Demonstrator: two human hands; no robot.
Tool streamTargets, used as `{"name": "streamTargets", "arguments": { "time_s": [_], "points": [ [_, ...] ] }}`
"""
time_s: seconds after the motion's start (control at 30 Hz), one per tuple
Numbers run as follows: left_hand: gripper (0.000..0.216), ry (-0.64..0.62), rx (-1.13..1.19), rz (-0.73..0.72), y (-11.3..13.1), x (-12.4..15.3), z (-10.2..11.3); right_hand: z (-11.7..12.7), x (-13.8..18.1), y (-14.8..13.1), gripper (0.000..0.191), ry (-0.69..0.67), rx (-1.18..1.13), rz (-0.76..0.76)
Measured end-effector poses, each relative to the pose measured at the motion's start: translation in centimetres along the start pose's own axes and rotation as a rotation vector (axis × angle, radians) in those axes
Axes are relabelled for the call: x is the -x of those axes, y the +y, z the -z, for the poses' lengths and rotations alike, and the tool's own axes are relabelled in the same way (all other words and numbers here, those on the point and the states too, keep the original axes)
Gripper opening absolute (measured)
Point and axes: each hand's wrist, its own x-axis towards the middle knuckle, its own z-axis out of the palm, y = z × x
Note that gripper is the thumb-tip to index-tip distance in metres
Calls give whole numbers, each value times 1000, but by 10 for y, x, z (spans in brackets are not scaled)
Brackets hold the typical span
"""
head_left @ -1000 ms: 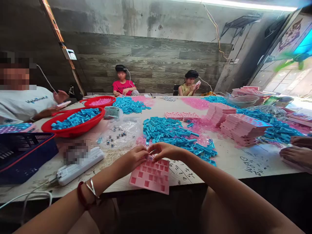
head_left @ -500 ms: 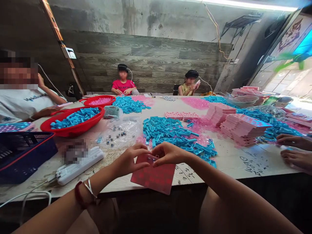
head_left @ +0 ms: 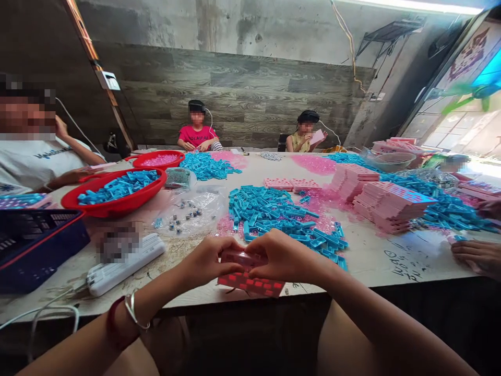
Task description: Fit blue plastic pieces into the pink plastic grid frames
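Note:
A thin pink panel with rows of red squares (head_left: 251, 285) is held at the table's front edge. My left hand (head_left: 207, 260) grips its upper left, thumb below and fingers curled over. My right hand (head_left: 287, 258) pinches the upper right side in the same way. Between my thumbs and fingers a clear pinkish part (head_left: 245, 258) shows along the panel's far edge; its exact shape is partly hidden. Just beyond my hands lies a heap of blue plastic pieces (head_left: 266, 211), with small pink transparent pieces (head_left: 331, 206) scattered beside it.
To the left are a red basin of blue pieces (head_left: 113, 209), a dark blue basket (head_left: 39, 250), a white power strip (head_left: 125, 266) and a plastic bag with small metal parts (head_left: 191, 211). Stacked pink panels (head_left: 391, 203) stand right. A co-worker's hand (head_left: 475, 256) rests at the right edge.
The panel has tilted in my hands, so less of its face shows and its red squares look brighter. Across the table, a person now holds up a pink panel. The right co-worker's hands have shifted apart.

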Motion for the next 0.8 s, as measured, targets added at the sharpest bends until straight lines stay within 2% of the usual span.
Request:
{"name": "streamTargets", "arguments": {
  "time_s": [0.13, 0.23, 0.47, 0.8],
  "points": [
    [21, 29, -160, -73, 15, 4, -1, 2, 5, -5, 42, 17, 34, -26],
    [20, 36, -242, -91, 18, 6, -2, 4, 8, -8, 45, 13, 63, -1],
    [19, 43, -318, -55, 24, 9, -3, 3, 15, -17, 23, -40, 228, 26],
    [22, 59, -302, -60, 25, 13, -1, -14, 18, -14, 18, 43, 434, 161]
  ]
}}
